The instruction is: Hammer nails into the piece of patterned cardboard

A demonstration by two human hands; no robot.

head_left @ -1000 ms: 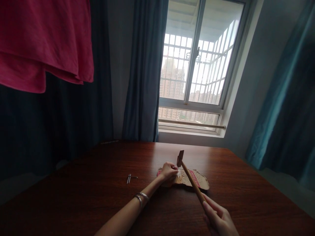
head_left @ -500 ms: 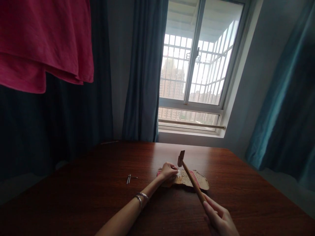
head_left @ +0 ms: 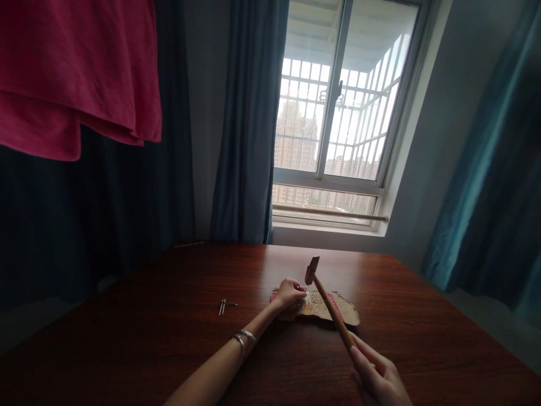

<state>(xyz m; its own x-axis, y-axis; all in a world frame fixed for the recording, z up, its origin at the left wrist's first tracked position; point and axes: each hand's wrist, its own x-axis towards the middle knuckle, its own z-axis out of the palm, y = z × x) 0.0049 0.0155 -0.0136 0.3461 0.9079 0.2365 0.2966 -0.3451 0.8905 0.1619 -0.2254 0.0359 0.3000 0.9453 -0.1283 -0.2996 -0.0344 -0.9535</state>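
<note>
Head view: little has changed over the last second. The hammer point(head_left: 332, 309) sits a touch higher now, its head point(head_left: 311, 270) raised just above the left hand point(head_left: 291, 293), which stays at the same spot. My reading is that the work is between blows, with the aim being held; no contact between hammer and anything beneath it can be made out.

The piece of cardboard point(head_left: 315, 304) lies on the brown wooden table point(head_left: 127, 338), partly under the left hand and partly behind the hammer's handle. It is a tan, irregular sheet with ragged edges, thickly dotted with dark little marks, apparently holes, and coloured in pink, white and orange patches; its right end is plainer.

The left thumb and fingers are pinched together over the sheet, on something slim (too small to tell what, perhaps a punch). The right hand point(head_left: 376, 372) has its fingers wrapped round the lower end of the wooden handle. Well to the left of the sheet, three thin metal pieces point(head_left: 224, 307) rest on the table.
</note>
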